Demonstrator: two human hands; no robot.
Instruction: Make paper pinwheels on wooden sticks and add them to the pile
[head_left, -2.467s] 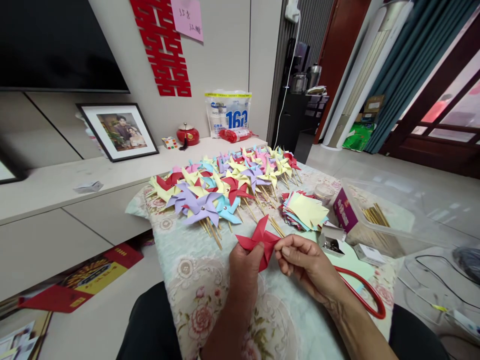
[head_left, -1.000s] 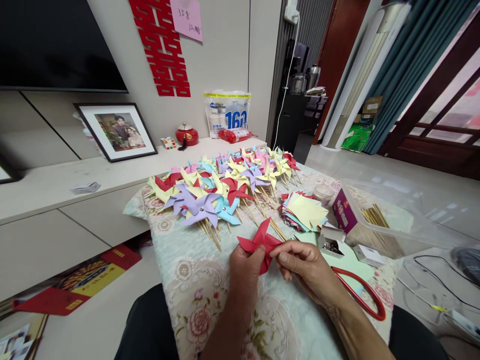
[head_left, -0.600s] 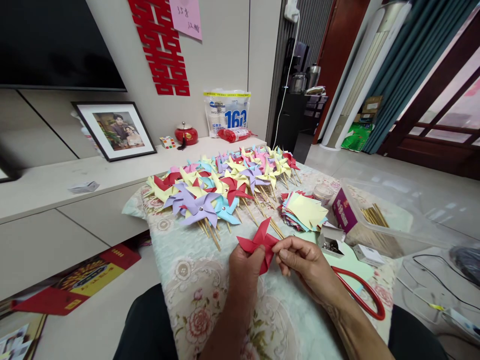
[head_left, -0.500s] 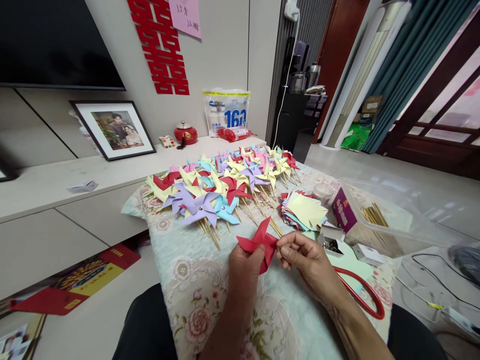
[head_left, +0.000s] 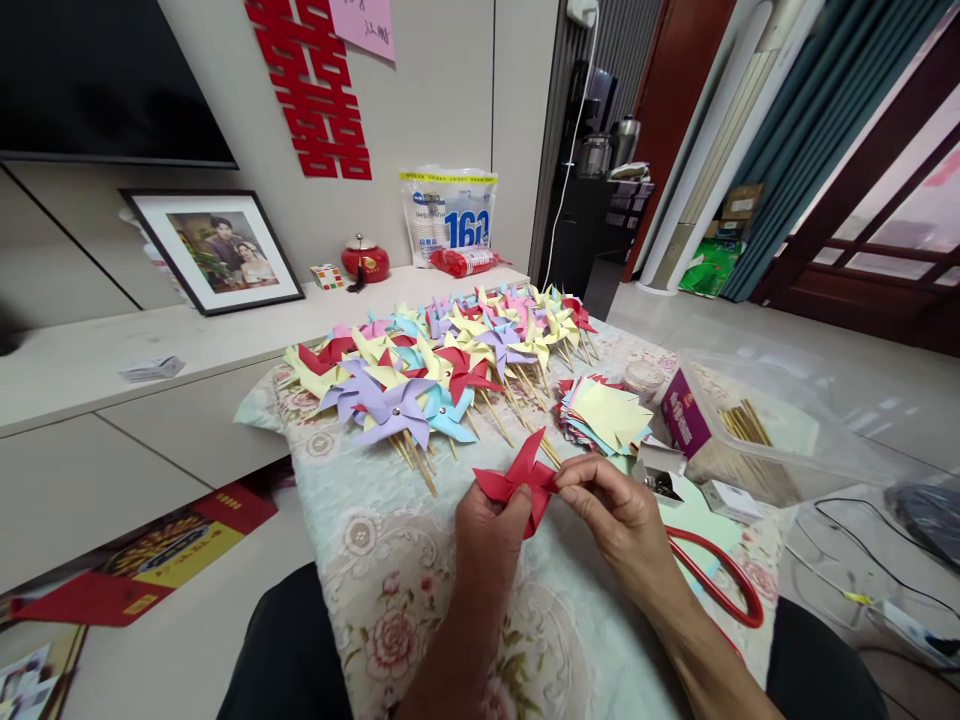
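Note:
A red paper pinwheel [head_left: 520,478] is held just above a small table with a floral cloth [head_left: 390,600]. My left hand [head_left: 487,530] grips its lower left from behind, fingers closed. Pinching the pinwheel's middle on the right side is my right hand [head_left: 619,515]; whether a pin sits between those fingers I cannot make out. Behind lies a heap of finished pinwheels [head_left: 442,365] in several colours on wooden sticks. A stack of cut paper squares [head_left: 604,415] sits to the right of the red one.
Red-handled scissors [head_left: 716,580] lie under my right wrist. A small open box of pins [head_left: 658,478], a purple box [head_left: 681,412] and a clear tub of wooden sticks [head_left: 750,430] stand at the right. A low cabinet with a framed photo [head_left: 214,250] runs along the left.
Both hands stay on the red pinwheel with small finger movements at its middle. The camera has tilted slightly, shifting the scene up and left.

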